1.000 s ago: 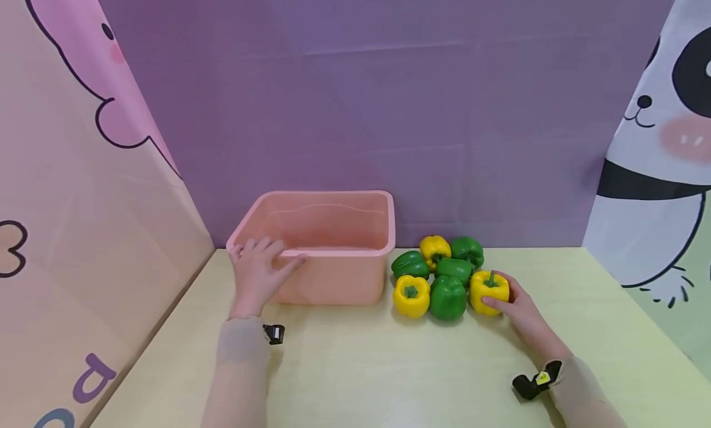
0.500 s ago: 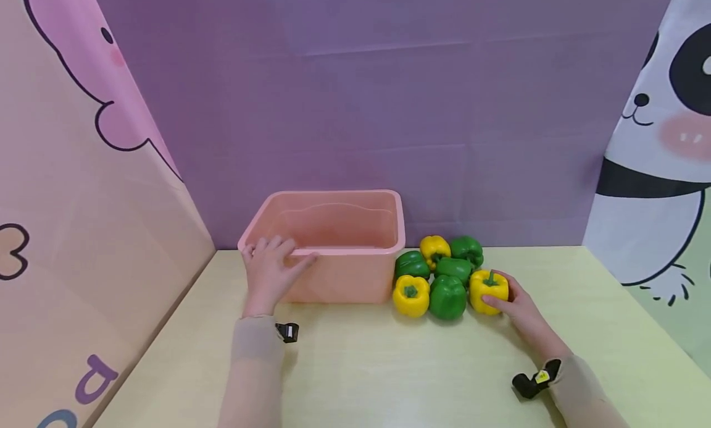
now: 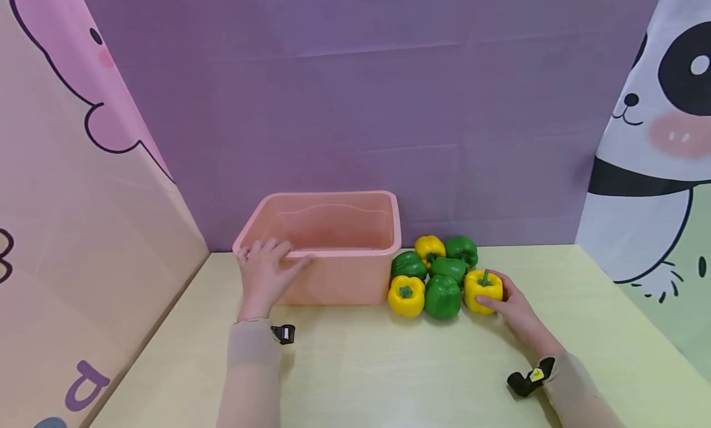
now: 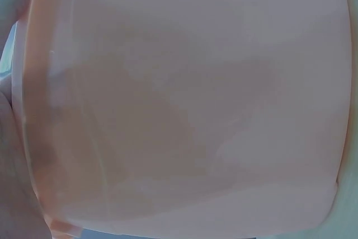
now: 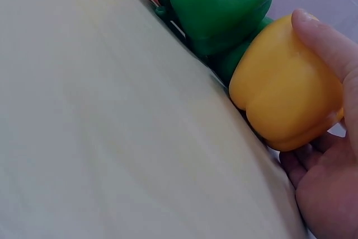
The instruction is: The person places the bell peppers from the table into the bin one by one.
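My left hand (image 3: 263,278) grips the front left rim of a pink plastic bin (image 3: 339,280), fingers over the edge and thumb along the front. The bin's wall (image 4: 196,104) fills the left wrist view. On the right, my right hand (image 3: 513,304) holds a yellow bell pepper (image 3: 479,292) on the table, thumb in front and fingers behind. In the right wrist view that pepper (image 5: 285,88) stands beside a green bell pepper (image 5: 224,9). Another yellow bell pepper (image 3: 406,297) and a green one (image 3: 442,298) form the front row.
Behind the front row sit more peppers, including a yellow one (image 3: 430,250) and a green one (image 3: 408,265) next to the bin's right side. A purple cloth (image 3: 333,107) hangs behind the pale table (image 3: 361,366). Printed panels flank both sides.
My left hand has slid the bin to the right, closer to the peppers. The right hand keeps its hold on the yellow bell pepper. The head view has shifted slightly.
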Action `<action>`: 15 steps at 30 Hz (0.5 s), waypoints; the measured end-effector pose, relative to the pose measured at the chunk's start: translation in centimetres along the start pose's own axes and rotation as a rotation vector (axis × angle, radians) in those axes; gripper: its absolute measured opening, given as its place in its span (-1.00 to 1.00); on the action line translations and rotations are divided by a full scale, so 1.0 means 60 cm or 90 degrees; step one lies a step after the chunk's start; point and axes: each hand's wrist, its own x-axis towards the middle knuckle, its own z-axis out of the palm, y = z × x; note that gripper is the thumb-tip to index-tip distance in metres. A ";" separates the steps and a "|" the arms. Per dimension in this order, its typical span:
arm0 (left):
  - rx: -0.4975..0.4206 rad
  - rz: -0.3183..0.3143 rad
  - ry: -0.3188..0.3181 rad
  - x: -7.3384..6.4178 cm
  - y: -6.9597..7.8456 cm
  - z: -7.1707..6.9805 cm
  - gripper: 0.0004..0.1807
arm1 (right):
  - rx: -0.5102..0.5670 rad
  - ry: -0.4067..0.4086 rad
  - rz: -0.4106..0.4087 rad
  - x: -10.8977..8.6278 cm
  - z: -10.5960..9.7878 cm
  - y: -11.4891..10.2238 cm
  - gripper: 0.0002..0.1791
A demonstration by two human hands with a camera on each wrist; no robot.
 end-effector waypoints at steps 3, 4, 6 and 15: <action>-0.001 0.004 -0.001 0.003 0.002 0.000 -0.53 | 0.006 0.008 0.000 -0.002 0.000 -0.004 -0.10; -0.002 0.005 -0.002 0.004 0.003 0.001 -0.52 | 0.009 0.010 -0.002 -0.003 -0.001 -0.005 -0.10; -0.002 0.007 -0.003 0.007 0.003 0.002 -0.51 | 0.017 0.012 -0.005 -0.004 -0.001 -0.008 -0.10; 0.007 0.001 -0.002 0.001 -0.002 0.002 -0.48 | 0.001 -0.013 -0.036 -0.001 0.004 -0.003 -0.04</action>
